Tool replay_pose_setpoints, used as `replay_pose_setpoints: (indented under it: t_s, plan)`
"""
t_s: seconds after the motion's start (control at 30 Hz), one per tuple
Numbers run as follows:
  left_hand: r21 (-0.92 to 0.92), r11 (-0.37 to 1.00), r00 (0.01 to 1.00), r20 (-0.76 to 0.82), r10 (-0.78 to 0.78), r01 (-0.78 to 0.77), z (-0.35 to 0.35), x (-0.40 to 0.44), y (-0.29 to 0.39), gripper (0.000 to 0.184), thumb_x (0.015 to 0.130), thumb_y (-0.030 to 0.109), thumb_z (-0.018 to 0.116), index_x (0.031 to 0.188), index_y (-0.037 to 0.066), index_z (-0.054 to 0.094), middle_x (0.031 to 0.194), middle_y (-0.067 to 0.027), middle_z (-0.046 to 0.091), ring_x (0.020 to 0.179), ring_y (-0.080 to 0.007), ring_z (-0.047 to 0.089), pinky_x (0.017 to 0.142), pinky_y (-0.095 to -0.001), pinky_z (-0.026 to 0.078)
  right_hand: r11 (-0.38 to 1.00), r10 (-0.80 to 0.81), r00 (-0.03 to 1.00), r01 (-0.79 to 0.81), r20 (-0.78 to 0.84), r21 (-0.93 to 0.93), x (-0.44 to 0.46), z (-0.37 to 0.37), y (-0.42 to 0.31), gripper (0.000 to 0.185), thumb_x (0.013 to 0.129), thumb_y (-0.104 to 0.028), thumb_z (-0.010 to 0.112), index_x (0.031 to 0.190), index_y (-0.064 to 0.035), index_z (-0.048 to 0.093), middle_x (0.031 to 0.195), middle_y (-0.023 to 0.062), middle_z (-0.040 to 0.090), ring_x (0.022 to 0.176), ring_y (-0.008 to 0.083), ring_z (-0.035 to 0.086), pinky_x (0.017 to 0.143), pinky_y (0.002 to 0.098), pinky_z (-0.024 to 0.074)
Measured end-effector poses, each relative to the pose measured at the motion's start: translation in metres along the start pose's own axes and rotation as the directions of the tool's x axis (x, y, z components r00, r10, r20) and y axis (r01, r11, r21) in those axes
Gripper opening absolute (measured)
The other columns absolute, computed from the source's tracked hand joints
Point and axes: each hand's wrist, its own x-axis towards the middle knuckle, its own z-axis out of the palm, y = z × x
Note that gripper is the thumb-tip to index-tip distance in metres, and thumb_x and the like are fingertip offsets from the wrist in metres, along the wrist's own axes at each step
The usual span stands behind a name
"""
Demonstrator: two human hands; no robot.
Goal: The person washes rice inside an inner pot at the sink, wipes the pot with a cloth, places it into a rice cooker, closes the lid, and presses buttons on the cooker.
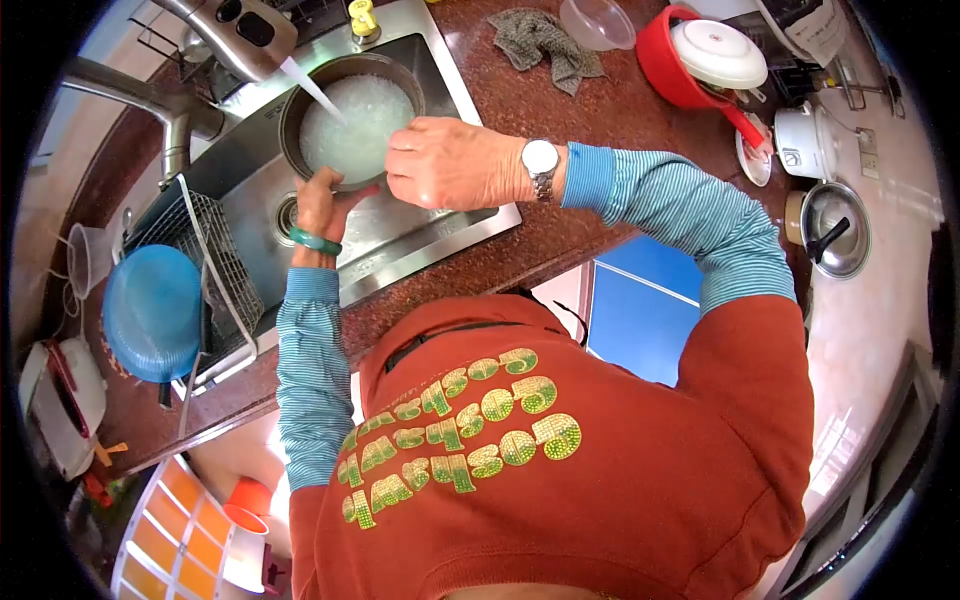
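Note:
A dark-rimmed pot [362,112] sits in the metal sink [380,245], holding cloudy, bubbly water. A stream from the faucet [243,38] runs into it. My left hand [322,212], with a green bangle at the wrist, grips the pot's near edge, thumb at the rim. On the pot's right side is my right hand [440,163], its wrist wearing a watch [540,157]. The fingers of that hand are curled closed against the rim; whatever they hold is hidden beneath them.
A wire rack [215,250] and a blue basin [153,313] stand left of the sink. On the counter to the right lie a grey cloth [545,48], a clear bowl [598,22] and a red pot [668,65] with a white lid on it. A white cooker [803,140] stands farther right.

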Motion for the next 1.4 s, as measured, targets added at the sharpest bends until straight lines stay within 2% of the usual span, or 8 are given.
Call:
replay_pose_setpoints:
  t_s: [0.27,0.33,0.37,0.43,1.17,1.27,1.33,1.4]
  plan:
    - [0.027,0.998,0.999,-0.005,0.05,-0.05,0.012,-0.005,0.008,0.016,0.074,-0.001,0.045,0.089,-0.003,0.048,0.084,-0.0129,0.055,0.076,-0.0282,0.058,0.067,-0.0445,0.053,1.0,-0.002,0.999,0.003,-0.049,0.01,-0.006,0.006,-0.014,0.009,0.068,-0.016,0.055,0.062,-0.0095,0.055,0.069,0.0,0.054,0.074,0.0154,0.053,0.063,0.0271,0.0436]
    - [0.034,0.997,0.998,0.011,0.064,-0.065,0.014,-0.005,0.009,0.034,0.069,-0.005,0.041,0.103,-0.009,0.039,0.098,-0.0197,0.047,0.086,-0.0397,0.055,0.067,-0.0562,0.053,0.997,0.008,1.0,-0.009,0.014,0.082,-0.007,0.005,-0.016,0.011,0.067,-0.015,0.054,0.072,-0.0043,0.055,0.074,0.0032,0.051,0.079,0.0175,0.051,0.07,0.0281,0.0443]
    - [0.034,0.997,0.998,0.011,0.063,-0.063,0.016,-0.007,0.009,0.034,0.069,-0.005,0.041,0.103,-0.009,0.039,0.098,-0.0197,0.047,0.086,-0.0397,0.055,0.067,-0.0562,0.053,0.996,0.01,1.0,-0.011,0.014,0.083,-0.007,0.006,-0.017,0.011,0.067,-0.015,0.054,0.072,-0.0043,0.055,0.074,0.0032,0.051,0.079,0.0175,0.051,0.07,0.0281,0.0443]
    - [0.05,0.997,0.998,-0.021,0.06,-0.059,0.019,-0.011,0.009,0.015,0.074,-0.001,0.045,0.089,-0.003,0.048,0.084,-0.0128,0.054,0.077,-0.0276,0.058,0.067,-0.0436,0.053,0.996,0.016,1.0,-0.017,0.01,0.091,-0.008,0.007,-0.019,0.011,0.067,-0.015,0.054,0.071,-0.0044,0.055,0.073,0.0033,0.051,0.078,0.0176,0.051,0.07,0.0283,0.0443]
    - [0.058,0.997,0.999,0.022,0.042,-0.044,0.014,-0.006,0.004,0.022,0.075,-0.001,0.044,0.097,-0.004,0.047,0.091,-0.0148,0.055,0.08,-0.0292,0.059,0.072,-0.0439,0.053,0.986,0.015,0.999,-0.022,0.044,0.165,-0.007,0.019,-0.023,0.01,0.067,-0.014,0.054,0.068,-0.0045,0.053,0.074,0.0048,0.052,0.08,0.0196,0.052,0.074,0.0297,0.0467]
    - [0.071,0.997,0.999,-0.004,0.034,-0.033,0.014,-0.006,0.001,0.025,0.075,-0.001,0.044,0.1,-0.004,0.047,0.092,-0.0156,0.055,0.081,-0.0293,0.059,0.071,-0.0441,0.053,0.984,0.017,0.998,-0.027,0.055,0.176,-0.009,0.021,-0.025,0.009,0.067,-0.014,0.053,0.068,-0.0046,0.052,0.074,0.0046,0.051,0.079,0.0194,0.051,0.071,0.0295,0.0464]
    - [0.108,0.991,0.994,0.084,0.066,-0.075,0.015,-0.008,0.004,0.028,0.075,0.0,0.044,0.103,-0.004,0.046,0.094,-0.0165,0.056,0.084,-0.0299,0.059,0.071,-0.0449,0.053,0.978,0.019,1.0,-0.023,0.024,0.207,-0.009,0.021,-0.025,0.009,0.067,-0.014,0.053,0.068,-0.0049,0.052,0.074,0.0045,0.05,0.077,0.0192,0.05,0.067,0.0287,0.0454]
    - [0.023,0.999,0.999,-0.015,0.038,-0.038,-0.001,0.012,-0.01,0.035,0.074,0.0,0.045,0.108,-0.007,0.043,0.101,-0.0204,0.054,0.088,-0.0352,0.058,0.073,-0.0497,0.053,0.971,0.032,0.994,-0.055,0.101,0.232,-0.011,0.023,-0.026,0.01,0.068,-0.013,0.054,0.071,-0.0047,0.051,0.074,0.0051,0.048,0.076,0.0205,0.051,0.06,0.0312,0.0452]
